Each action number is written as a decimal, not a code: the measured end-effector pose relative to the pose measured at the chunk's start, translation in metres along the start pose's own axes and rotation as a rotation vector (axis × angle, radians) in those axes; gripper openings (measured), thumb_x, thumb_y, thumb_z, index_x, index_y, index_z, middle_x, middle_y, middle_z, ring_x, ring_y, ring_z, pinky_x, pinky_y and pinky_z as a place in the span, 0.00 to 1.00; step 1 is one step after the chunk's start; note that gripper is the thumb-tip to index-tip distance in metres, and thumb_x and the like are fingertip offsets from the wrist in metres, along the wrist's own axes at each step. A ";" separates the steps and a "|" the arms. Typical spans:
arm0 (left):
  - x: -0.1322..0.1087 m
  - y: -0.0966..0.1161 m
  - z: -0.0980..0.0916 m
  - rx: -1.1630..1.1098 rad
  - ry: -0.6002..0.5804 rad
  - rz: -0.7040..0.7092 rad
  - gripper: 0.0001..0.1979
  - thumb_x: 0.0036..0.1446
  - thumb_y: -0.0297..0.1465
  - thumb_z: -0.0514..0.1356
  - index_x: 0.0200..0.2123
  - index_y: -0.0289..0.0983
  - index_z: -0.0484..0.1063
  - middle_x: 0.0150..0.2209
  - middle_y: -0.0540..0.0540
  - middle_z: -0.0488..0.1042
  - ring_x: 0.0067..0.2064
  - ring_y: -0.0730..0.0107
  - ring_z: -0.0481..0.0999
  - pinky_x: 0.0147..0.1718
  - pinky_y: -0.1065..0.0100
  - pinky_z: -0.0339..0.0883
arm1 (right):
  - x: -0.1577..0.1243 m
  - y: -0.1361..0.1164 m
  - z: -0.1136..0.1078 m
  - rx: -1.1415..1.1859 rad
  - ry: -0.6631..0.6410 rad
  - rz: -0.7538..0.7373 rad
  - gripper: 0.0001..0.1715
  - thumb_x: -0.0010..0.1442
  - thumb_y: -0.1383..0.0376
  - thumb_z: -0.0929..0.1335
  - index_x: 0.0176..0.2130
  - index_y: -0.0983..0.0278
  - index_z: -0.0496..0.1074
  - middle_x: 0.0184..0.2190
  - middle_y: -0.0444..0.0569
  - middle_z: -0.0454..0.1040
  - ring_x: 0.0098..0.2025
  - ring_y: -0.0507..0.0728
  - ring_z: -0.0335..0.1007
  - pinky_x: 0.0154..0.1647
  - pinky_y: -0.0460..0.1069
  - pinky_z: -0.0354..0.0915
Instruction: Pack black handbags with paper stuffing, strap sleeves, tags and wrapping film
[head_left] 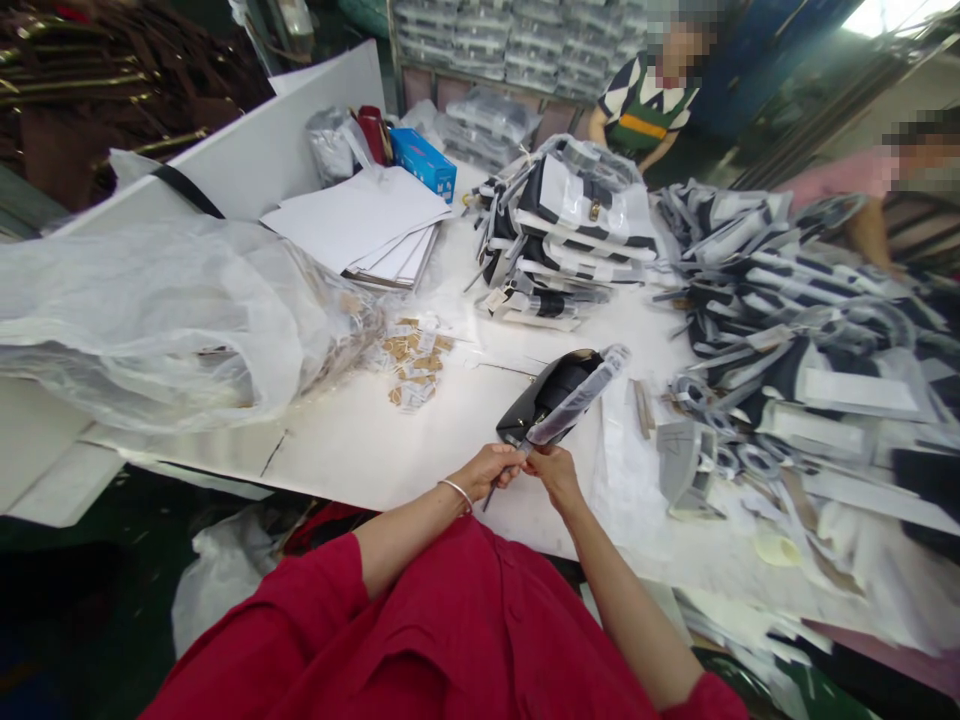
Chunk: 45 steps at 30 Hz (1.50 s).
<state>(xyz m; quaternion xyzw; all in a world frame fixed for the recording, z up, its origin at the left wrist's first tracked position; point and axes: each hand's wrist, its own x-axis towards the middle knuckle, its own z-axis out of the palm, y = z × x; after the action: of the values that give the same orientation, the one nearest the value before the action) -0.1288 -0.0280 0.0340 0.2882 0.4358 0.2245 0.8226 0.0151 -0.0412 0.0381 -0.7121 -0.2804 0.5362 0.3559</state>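
Note:
A black handbag (551, 392) lies on the white table in front of me, its plastic-wrapped handle (581, 398) along its right side. At the bag's near end my two hands almost meet. My left hand (491, 470) is closed on the handle's near end, and a thin dark strip pokes out below its fingers. My right hand (553, 472) pinches the same end from the right; its fingertips are partly hidden. Left of the bag is a scatter of small brown and white tags (415, 365) with strings.
Stacked wrapped bags (585, 215) stand behind, with more piled bags (810, 330) on the right. White sheets (367, 225), a blue box (422, 163) and a large clear plastic bag (165, 320) occupy the left. A grey holder (684, 465) stands right of my hands. Two people are across the table.

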 end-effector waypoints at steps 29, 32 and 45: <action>-0.008 -0.005 -0.002 0.782 0.363 0.579 0.09 0.58 0.37 0.58 0.27 0.41 0.71 0.26 0.48 0.72 0.31 0.65 0.70 0.33 0.70 0.57 | -0.037 -0.009 0.024 0.201 0.096 0.064 0.27 0.42 0.42 0.74 0.32 0.61 0.74 0.34 0.47 0.78 0.39 0.59 0.71 0.37 0.50 0.62; -0.007 -0.004 -0.004 0.779 0.292 0.563 0.11 0.60 0.36 0.56 0.26 0.40 0.69 0.25 0.49 0.72 0.29 0.69 0.70 0.32 0.70 0.59 | -0.033 0.000 0.020 0.174 0.161 -0.076 0.25 0.38 0.45 0.76 0.26 0.62 0.73 0.25 0.46 0.75 0.33 0.57 0.69 0.36 0.51 0.62; 0.005 -0.002 -0.020 -0.094 -0.216 0.066 0.22 0.42 0.45 0.69 0.29 0.34 0.67 0.21 0.54 0.66 0.19 0.84 0.59 0.19 0.77 0.49 | -0.020 0.010 0.010 0.517 -0.190 -0.016 0.22 0.35 0.53 0.80 0.25 0.62 0.73 0.23 0.41 0.73 0.27 0.52 0.68 0.38 0.50 0.67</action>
<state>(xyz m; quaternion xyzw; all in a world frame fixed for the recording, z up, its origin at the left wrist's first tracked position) -0.1425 -0.0210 0.0203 0.2860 0.3237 0.2393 0.8696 0.0007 -0.0605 0.0401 -0.5419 -0.1720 0.6516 0.5021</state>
